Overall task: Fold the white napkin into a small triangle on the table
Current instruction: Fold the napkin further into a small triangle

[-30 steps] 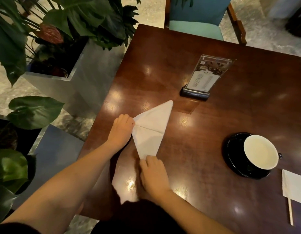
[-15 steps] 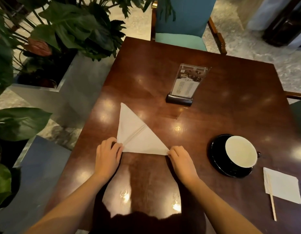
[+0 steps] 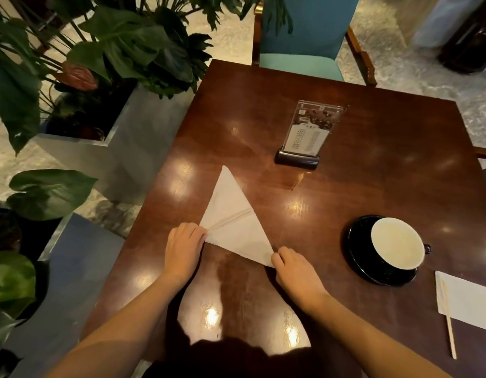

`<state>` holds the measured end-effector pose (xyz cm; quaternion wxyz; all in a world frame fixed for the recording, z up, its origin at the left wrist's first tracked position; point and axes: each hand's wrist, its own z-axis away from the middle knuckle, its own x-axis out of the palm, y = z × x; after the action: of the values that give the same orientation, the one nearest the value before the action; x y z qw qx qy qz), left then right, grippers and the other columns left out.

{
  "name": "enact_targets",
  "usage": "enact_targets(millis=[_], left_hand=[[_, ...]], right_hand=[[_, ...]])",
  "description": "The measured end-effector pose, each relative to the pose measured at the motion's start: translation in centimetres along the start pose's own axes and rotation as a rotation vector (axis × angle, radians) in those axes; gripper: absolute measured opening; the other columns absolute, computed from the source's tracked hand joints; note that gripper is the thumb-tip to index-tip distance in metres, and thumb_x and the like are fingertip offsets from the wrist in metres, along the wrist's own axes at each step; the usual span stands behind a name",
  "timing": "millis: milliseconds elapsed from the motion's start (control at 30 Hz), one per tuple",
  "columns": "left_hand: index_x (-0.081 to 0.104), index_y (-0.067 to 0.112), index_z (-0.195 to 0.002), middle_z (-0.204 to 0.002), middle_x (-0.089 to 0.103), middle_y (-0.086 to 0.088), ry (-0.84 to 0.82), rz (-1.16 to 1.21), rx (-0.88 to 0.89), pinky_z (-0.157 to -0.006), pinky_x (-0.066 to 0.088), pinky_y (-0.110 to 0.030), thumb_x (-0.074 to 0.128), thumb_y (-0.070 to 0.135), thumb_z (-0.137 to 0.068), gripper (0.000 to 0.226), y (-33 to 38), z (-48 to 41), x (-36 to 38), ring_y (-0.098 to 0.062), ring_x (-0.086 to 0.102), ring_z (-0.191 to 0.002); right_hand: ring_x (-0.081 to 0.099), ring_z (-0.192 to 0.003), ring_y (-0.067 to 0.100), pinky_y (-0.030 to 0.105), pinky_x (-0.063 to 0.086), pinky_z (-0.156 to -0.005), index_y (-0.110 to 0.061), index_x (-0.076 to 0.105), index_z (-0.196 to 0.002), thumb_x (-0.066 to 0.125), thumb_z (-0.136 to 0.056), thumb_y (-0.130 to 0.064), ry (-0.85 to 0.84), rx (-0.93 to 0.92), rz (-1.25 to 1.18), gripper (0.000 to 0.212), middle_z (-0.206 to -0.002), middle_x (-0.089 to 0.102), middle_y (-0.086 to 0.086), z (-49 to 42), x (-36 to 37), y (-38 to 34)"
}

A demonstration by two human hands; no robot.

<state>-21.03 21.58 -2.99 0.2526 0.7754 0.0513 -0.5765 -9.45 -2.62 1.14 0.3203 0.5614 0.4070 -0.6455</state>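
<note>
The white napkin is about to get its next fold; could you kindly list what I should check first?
1. The white napkin lies flat on the table: ok.
2. The left hand holds its left corner: ok.
3. The right hand pinches its near right corner: ok.
4. The layers' edges line up: cannot tell.
5. The cup on its saucer stands apart from the napkin: ok.
6. Small triangle reached: not ok, it is one large triangle.
</note>
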Motion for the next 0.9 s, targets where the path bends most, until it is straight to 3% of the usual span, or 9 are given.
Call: enact_targets(millis=[133, 200, 333, 400, 467, 600, 767, 900], left_hand=[[0.063, 0.014, -0.082, -0.078, 0.06, -0.001, -0.013, -0.014, 0.017, -0.069, 0.028, -0.026, 0.04, 0.023, -0.086, 0.025, -0.1, -0.1, 0.1, -0.015, 0.043, -0.08], [0.062, 0.013, -0.082, -0.078, 0.06, -0.001, -0.014, -0.016, 0.016, -0.069, 0.028, -0.026, 0.039, 0.022, -0.086, 0.025, 0.0, -0.1, 0.1, -0.015, 0.041, -0.08], [0.061, 0.011, -0.081, -0.08, 0.06, -0.004, 0.004, -0.015, 0.014, -0.069, 0.026, -0.027, 0.052, 0.012, -0.085, 0.01, 0.3, -0.1, 0.1, -0.015, 0.04, -0.081], [0.062, 0.009, -0.081, -0.081, 0.061, -0.005, -0.001, 0.001, 0.0, -0.069, 0.026, -0.026, 0.067, -0.001, -0.076, 0.012, 0.3, 0.0, 0.2, -0.016, 0.04, -0.083], [0.062, 0.01, -0.083, -0.082, 0.062, -0.006, -0.008, 0.022, 0.008, -0.069, 0.026, -0.027, 0.067, -0.004, -0.075, 0.016, 0.1, 0.1, 0.1, -0.016, 0.041, -0.083], [0.057, 0.015, -0.088, -0.086, 0.062, -0.004, -0.031, 0.051, 0.074, -0.068, 0.027, -0.027, 0.042, 0.015, -0.08, 0.017, -0.3, 0.1, -0.6, -0.016, 0.044, -0.086], [0.065, 0.01, -0.09, -0.092, 0.065, -0.004, -0.058, 0.054, 0.081, -0.071, 0.028, -0.024, 0.038, 0.024, -0.084, 0.031, -0.5, -0.1, -0.9, -0.014, 0.046, -0.09], [0.064, 0.014, -0.095, -0.101, 0.064, 0.0, -0.084, 0.097, 0.08, -0.075, 0.024, -0.018, 0.041, 0.033, -0.086, 0.032, -0.8, 0.0, -1.1, -0.011, 0.048, -0.096]], right_hand=[[0.051, -0.07, 0.015, 0.028, 0.047, -0.059, -0.007, 0.053, -0.086, 0.062, -0.078, 0.002, 0.026, 0.104, -0.364, 0.015, -0.09, 0.051, 0.004, 0.6, -0.1, 0.2], [0.048, -0.075, 0.006, 0.017, 0.042, -0.067, -0.008, 0.052, -0.088, 0.053, -0.082, 0.006, 0.102, 0.197, -0.616, 0.015, -0.094, 0.049, 0.002, 0.6, -0.8, -0.1], [0.055, -0.089, 0.008, 0.017, 0.046, -0.073, -0.015, 0.059, -0.092, 0.059, -0.083, 0.005, 0.247, 0.263, -0.87, 0.021, -0.098, 0.056, -0.004, 0.4, -2.5, -1.3], [0.056, -0.092, 0.006, 0.016, 0.047, -0.077, -0.017, 0.063, -0.093, 0.061, -0.084, 0.001, 0.241, 0.277, -0.881, 0.02, -0.098, 0.057, -0.008, -0.1, -3.1, -1.6], [0.058, -0.089, 0.006, 0.015, 0.047, -0.077, -0.017, 0.066, -0.092, 0.063, -0.084, -0.003, 0.24, 0.277, -0.88, 0.016, -0.096, 0.059, -0.009, -1.0, -3.9, -1.7], [0.056, -0.077, 0.012, 0.013, 0.044, -0.068, -0.014, 0.068, -0.09, 0.067, -0.084, -0.01, 0.299, 0.25, -0.873, 0.007, -0.087, 0.063, 0.0, -3.1, -6.3, -1.5], [0.053, -0.072, 0.008, 0.012, 0.042, -0.066, -0.016, 0.069, -0.092, 0.065, -0.085, -0.014, 0.241, 0.222, -0.846, 0.008, -0.085, 0.061, -0.001, -6.5, -8.3, -1.4], [0.053, -0.072, 0.004, 0.009, 0.042, -0.067, -0.014, 0.069, -0.094, 0.064, -0.086, -0.013, 0.296, 0.265, -0.898, 0.01, -0.09, 0.063, -0.001, -10.6, -9.3, -1.0]])
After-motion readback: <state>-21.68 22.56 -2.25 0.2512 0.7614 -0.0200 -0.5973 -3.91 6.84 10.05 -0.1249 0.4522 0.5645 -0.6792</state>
